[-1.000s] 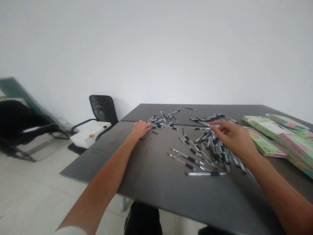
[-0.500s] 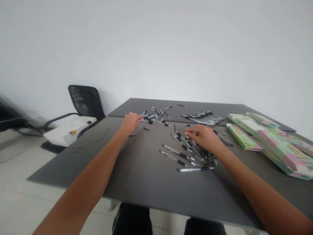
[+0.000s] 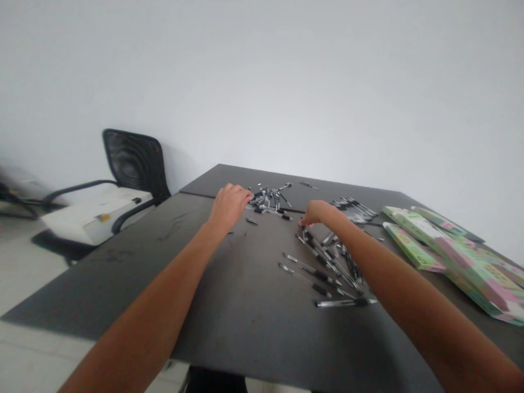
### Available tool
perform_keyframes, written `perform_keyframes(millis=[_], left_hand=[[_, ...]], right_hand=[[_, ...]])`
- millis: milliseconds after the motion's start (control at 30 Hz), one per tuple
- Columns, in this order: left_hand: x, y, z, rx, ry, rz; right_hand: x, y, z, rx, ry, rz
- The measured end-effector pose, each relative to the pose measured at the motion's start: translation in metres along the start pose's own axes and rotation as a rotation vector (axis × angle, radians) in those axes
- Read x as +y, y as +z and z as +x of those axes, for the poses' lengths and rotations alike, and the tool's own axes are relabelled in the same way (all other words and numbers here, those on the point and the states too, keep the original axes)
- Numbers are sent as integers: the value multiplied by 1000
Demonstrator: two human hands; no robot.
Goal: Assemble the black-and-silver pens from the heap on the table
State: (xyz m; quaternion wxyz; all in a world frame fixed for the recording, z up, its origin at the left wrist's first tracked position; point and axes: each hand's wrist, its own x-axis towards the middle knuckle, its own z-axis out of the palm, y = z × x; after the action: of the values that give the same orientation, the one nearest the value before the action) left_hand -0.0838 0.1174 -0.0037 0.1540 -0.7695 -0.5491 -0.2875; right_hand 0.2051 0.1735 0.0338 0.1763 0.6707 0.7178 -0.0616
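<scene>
My left hand (image 3: pixel 230 206) is at the left edge of a pile of small black and clear pen parts (image 3: pixel 268 197), its fingers drawn together. What its fingertips hold, if anything, is hidden. My right hand (image 3: pixel 321 212) bends downward over the far end of a loose heap of black-gripped clear pens (image 3: pixel 323 254), thumb and finger pinched at the end of one pen (image 3: pixel 303 229). My right forearm covers part of that heap. Separate pens (image 3: pixel 305 278) lie at its near left, and one pen (image 3: pixel 344 303) lies crosswise in front.
A neat row of pens (image 3: pixel 354 210) lies beyond my right forearm. Green and pink cardboard boxes (image 3: pixel 454 256) are stacked on the right of the dark table (image 3: pixel 245 327). At the left stands a black mesh chair (image 3: pixel 135 164) with a white box (image 3: pixel 98 213) on it.
My right hand has shifted left across the pens and lowered its fingertips to a pen's end. My left hand stays close to the parts pile. The view has turned slightly.
</scene>
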Motion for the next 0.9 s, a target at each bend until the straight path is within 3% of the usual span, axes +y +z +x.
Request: perform_keyframes(millis=[167,300,500,667,800,900], left_hand=[[5,2,0,27,12,-111],[15,3,-1,62,51,-215],[43,-3,-1,163,78,-364],[88,-15,-13,252,110,-492],[130,-26,-35,285,163,-619],[152,-32,-51,239,225,-744]], right_hand=[[-4,-7,-1,-75,35,18],[-6,-6,-10,0,48,127],[7,-5,-32,381,-9,437],[35,5,-82,753,-119,786],[55,21,-122,933,-216,1020],[61,34,-142,1030,-320,1271]])
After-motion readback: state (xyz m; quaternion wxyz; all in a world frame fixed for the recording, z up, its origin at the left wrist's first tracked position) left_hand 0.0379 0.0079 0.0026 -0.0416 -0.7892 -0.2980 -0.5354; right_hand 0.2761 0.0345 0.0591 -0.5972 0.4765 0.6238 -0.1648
